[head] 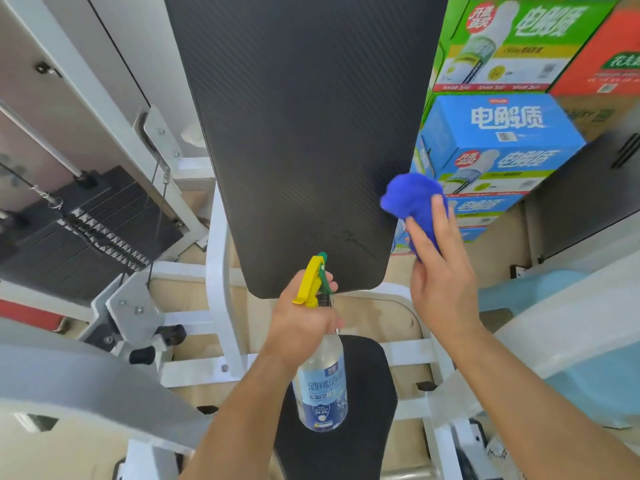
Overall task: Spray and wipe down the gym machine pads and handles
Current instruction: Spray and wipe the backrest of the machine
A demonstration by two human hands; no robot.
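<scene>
Spray bottle (323, 386) hangs in my left hand (304, 317), fingers wrapped round its neck below the yellow trigger, just over the black seat pad (370, 375). My right hand (443, 282) clutches the blue cloth (414, 197) at the lower right edge of the tall back pad (304, 133). Drink cartons (502, 140) are stacked on the right, the weight stack (86, 230) on the left.

We look down on a pale wood-toned floor (377, 317). On it stands the gym machine's white steel frame (216, 271), which carries the black ribbed back pad (304, 116) upright and the black seat pad (374, 393) below it. The weight stack (86, 230) sits at the left. At the right we see a blue drinks carton (502, 133) with a green carton (502, 39) stacked on it. The foot of that stack is hidden.
</scene>
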